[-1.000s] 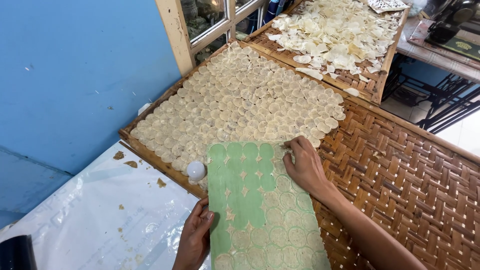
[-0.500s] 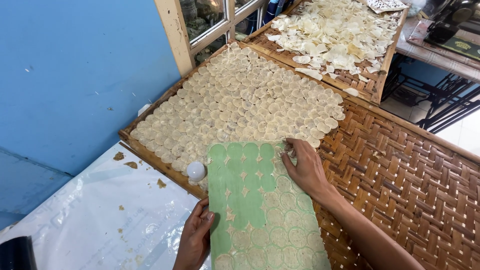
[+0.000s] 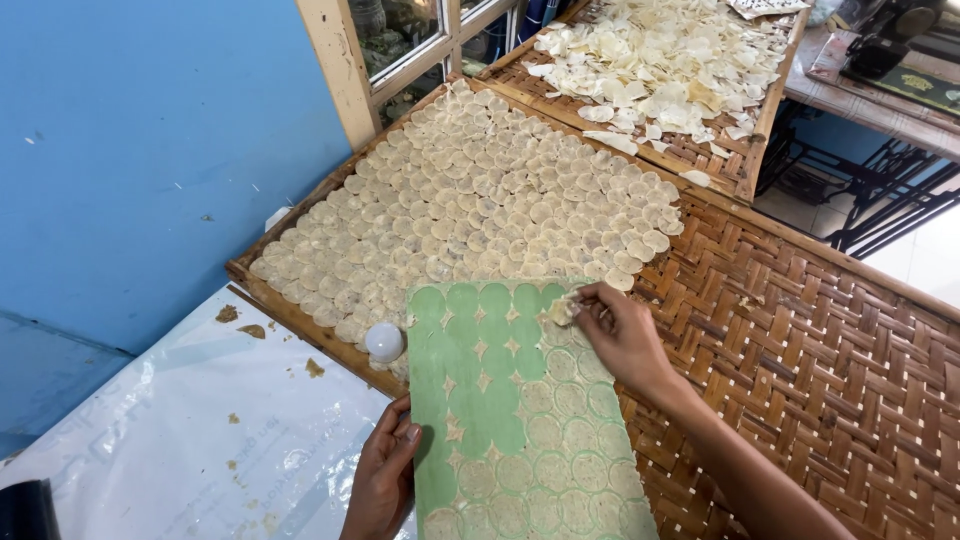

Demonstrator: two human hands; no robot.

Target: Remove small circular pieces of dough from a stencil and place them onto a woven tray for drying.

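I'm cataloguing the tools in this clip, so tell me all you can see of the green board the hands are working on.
The green board is a flat, pale green rectangle, seemingly thin sheet. It lies partly on the woven bamboo tray, its far end by the rows of discs. Round marks show where discs are gone near the top; thin pale discs cover the lower part. The left hand grips its left edge; the right hand pinches a disc at its upper right.

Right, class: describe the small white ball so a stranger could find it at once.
Start at the big woven bamboo tray covered in pale round discs. At its near edge, just left of the green board, sits the white ball: glossy and round, unlike the flat, matt discs.
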